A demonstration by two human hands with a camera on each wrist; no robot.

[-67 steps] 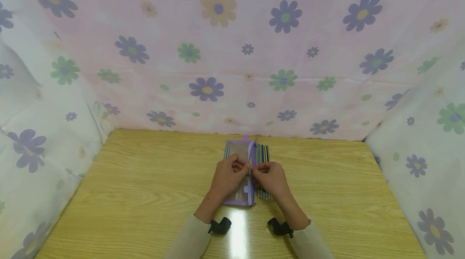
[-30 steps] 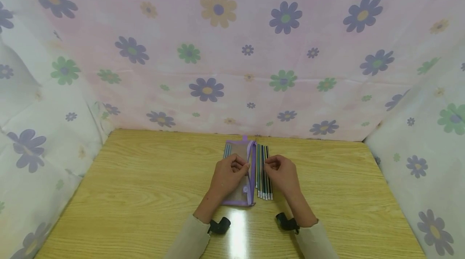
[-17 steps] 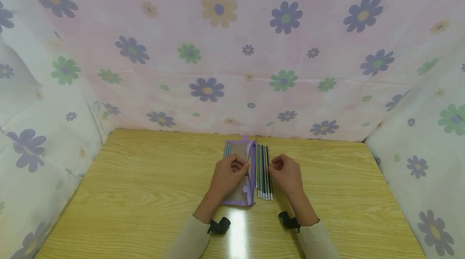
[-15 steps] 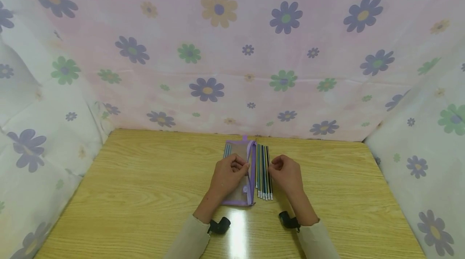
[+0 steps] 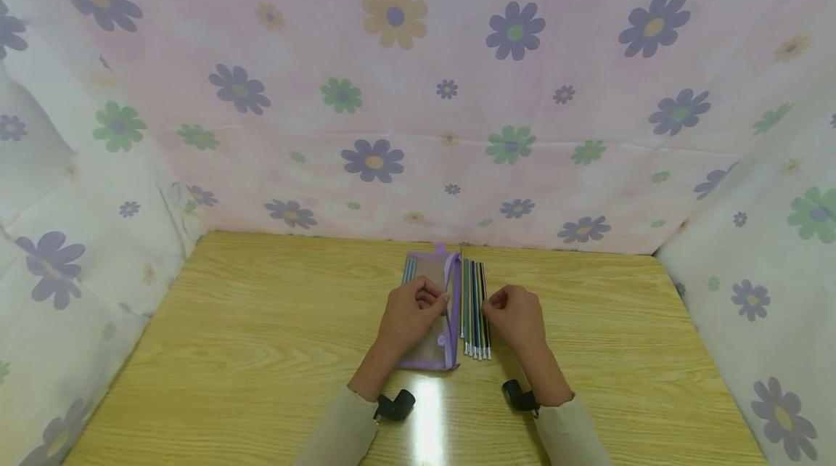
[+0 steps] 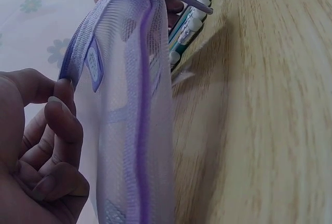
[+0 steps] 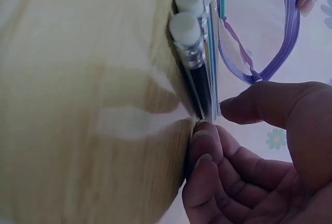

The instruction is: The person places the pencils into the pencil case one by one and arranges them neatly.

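A translucent mesh pencil pouch [image 5: 429, 344] with purple trim lies mid-table, its zipped side parted. At that side my left hand [image 5: 410, 313] pinches the edge of the opening between thumb and finger and holds it raised, as the left wrist view shows. Several pencils [image 5: 473, 321] with white erasers lie side by side just right of the pouch, eraser ends toward me. My right hand [image 5: 517, 317] is at the row's right edge. In the right wrist view its fingertips [image 7: 203, 140] touch the outermost black pencil [image 7: 199, 86], while the thumb stands a little apart above.
Thin blue sticks [image 5: 409, 270] show at the pouch's left side, partly hidden by my left hand. The wooden table [image 5: 261, 350] ends at flowered cloth walls [image 5: 418, 183] behind and on both sides. A black wrist camera [image 5: 396, 405] sits on each wrist.
My right hand has let go of the pouch's edge and moved right to the outer pencil, shifting slightly toward me lately. My left hand has kept its hold on the pouch.
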